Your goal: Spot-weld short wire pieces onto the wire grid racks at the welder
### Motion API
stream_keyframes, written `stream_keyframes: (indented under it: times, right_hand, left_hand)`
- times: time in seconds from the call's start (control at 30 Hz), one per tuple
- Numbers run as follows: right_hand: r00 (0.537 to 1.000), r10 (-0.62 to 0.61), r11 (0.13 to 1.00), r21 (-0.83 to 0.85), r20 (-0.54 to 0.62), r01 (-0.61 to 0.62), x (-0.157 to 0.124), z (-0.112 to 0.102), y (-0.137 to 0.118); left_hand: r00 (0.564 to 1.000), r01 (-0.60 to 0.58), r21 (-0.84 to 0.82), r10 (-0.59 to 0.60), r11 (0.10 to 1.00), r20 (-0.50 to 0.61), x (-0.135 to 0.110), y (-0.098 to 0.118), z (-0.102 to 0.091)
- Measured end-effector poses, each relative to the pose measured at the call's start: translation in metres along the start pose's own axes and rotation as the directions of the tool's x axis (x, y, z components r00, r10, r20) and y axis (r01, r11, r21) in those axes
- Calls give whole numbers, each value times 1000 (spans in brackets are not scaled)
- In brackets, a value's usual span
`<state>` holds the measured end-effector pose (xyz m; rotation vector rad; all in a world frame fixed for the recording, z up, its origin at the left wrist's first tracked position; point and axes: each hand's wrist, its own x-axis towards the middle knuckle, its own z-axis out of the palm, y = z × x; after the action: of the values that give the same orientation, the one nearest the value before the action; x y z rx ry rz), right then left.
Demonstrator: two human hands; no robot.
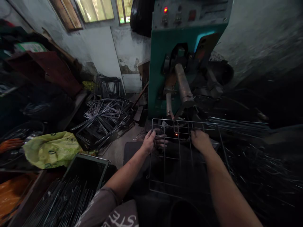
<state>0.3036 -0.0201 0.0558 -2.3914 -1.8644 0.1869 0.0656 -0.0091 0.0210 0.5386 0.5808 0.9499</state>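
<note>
A wire grid (179, 149) of thin metal rods lies level in front of me, its far edge beneath the electrode arms of a green spot welder (157, 72). My left hand (152, 142) grips the grid's left side near the far corner, thumb above and fingers partly below the wires. On the right, my right hand (199, 139) is closed around wires near the far edge; its fingertips are partly hidden. The lower copper-coloured electrode (169, 105) points down close to the grid's far wire. A small orange-red glow (176, 134) shows below the wires.
Bent wire frames (106, 113) are piled on the floor to the left. A crate (104, 168) and a bundle of dark rods (63, 201) stand nearer, beside a yellow sack (53, 149). Loose wires (239, 124) lie at right. A red lamp (165, 9) glows on the welder.
</note>
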Motion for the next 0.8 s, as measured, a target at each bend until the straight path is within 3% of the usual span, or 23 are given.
stream_keyframes:
  times: [0.2, 0.33, 0.47, 0.57, 0.63, 0.67, 0.7, 0.73, 0.77, 0.8]
  right_hand:
    - [999, -25, 998, -50, 20, 26, 6, -2, 2]
    - [995, -51, 998, -41, 82, 54, -3, -11, -11]
    - [990, 127, 973, 184, 62, -137, -27, -28, -25]
    - [993, 57, 948, 317, -104, -22, -48, -43, -2]
    - [974, 114, 938, 344, -198, -40, -74, -52, 43]
    - [955, 210, 932, 338, -208, -131, -92, -56, 74]
    - [907, 375, 904, 295, -192, -311, -112, -59, 107]
    - [805, 572, 815, 217, -159, -537, -134, -60, 141]
    - [660, 744, 668, 115, -104, -735, -156, -61, 172]
    - [575, 816, 578, 73, -62, -813, -176, -59, 199]
  left_hand:
    - [1000, -15, 26, 15, 1000, -8, 5, 1, 0]
    - [999, 23, 74, -20, 997, -48, -1, 8, -1]
    - [978, 209, 177, -207, 962, -29, -13, 12, -9]
    - [940, 331, 275, -342, 903, -11, -16, 12, -18]
    - [947, 316, 322, -317, 892, -54, -19, 11, -22]
    - [953, 300, 338, -292, 892, -73, -20, 10, -22]
    - [958, 286, 350, -273, 892, -87, -22, 10, -22]
    - [960, 280, 361, -264, 889, -95, -23, 10, -22]
    - [961, 278, 373, -259, 885, -102, -22, 11, -20]
    - [961, 278, 384, -254, 880, -113, -22, 11, -19]
